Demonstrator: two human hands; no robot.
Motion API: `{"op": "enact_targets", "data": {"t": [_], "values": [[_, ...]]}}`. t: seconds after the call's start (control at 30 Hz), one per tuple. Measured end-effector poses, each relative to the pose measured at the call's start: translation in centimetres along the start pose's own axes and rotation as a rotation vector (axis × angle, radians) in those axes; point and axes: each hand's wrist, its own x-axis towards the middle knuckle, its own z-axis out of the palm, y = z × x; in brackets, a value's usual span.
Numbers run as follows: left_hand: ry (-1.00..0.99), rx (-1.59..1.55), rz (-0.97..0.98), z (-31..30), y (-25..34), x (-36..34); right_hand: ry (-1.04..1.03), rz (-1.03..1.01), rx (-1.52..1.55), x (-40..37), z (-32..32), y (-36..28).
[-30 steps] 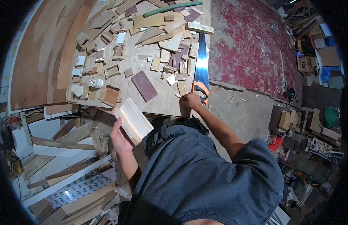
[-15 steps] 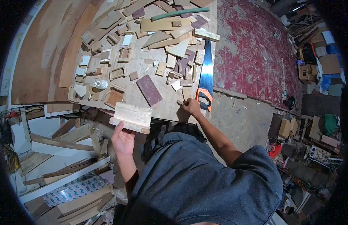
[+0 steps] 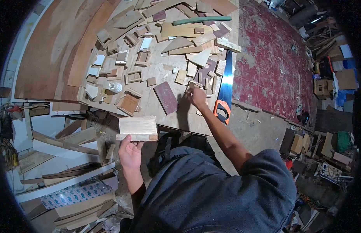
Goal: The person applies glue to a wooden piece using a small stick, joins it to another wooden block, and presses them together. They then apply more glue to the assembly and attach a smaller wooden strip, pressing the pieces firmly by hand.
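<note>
My left hand grips a pale wooden piece by its near edge, thumb on top. The piece is a flat board with a narrow strip along its near side, held off the table's front edge. Over the table, my right hand has its fingers pinched together around what looks like a small wood block, mostly hidden by the fingers. It is among several small wood blocks. Left of this hand lies a dark red rectangular board. A handsaw with an orange and black handle lies to its right.
The worktable carries wood offcuts, a green curved strip, small box-like wooden assemblies and a clear bottle. Large plywood sheets stand at the left. Scrap boards are piled below them.
My right hand has moved away from the table's front edge to the small blocks. The held wooden piece has turned slightly and is more level. The view has shifted a little.
</note>
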Motion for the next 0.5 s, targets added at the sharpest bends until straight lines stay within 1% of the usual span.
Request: {"op": "enact_targets", "data": {"t": [0.03,0.07,0.13,0.17,0.2,0.23,0.3,0.33,0.4,0.43,0.5], "values": [[-0.022,-0.017,-0.005,-1.1,0.1,-0.1,-0.02,-0.048,0.087,2.1,-0.5,-2.1],[-0.015,-0.018,-0.001,-1.5,0.2,-0.5,-0.047,-0.067,-0.028,4.5,-0.1,-3.7],[0.067,-0.007,0.02,-2.2,0.6,-1.7,-0.034,-0.15,0.03,8.7,2.2,-5.3],[0.085,-0.017,0.012,-3.8,0.7,-1.9,-0.031,-0.213,0.013,10.3,3.1,-6.2],[0.091,-0.018,0.017,-4.8,0.6,-2.5,-0.028,-0.276,-0.002,11.4,3.7,-6.9],[0.145,-0.015,0.036,-5.6,0.7,-3.0,-0.03,-0.283,0.002,12.0,4.4,-7.4],[0.237,-0.008,0.068,-6.7,1.1,-4.0,-0.114,-0.424,-0.011,13.4,5.2,-8.5],[0.24,-0.014,0.08,-7.0,1.3,-4.5,-0.113,-0.437,-0.009,13.7,5.5,-9.0],[0.268,-0.038,0.093,-7.5,1.5,-5.2,-0.116,-0.467,-0.177,13.4,5.9,-9.7],[0.29,-0.056,0.079,-7.7,1.6,-5.4,-0.138,-0.405,-0.235,13.4,5.9,-9.9],[0.257,-0.049,0.058,-9.1,1.8,-5.4,-0.132,-0.422,-0.247,13.8,6.3,-9.9]]}}
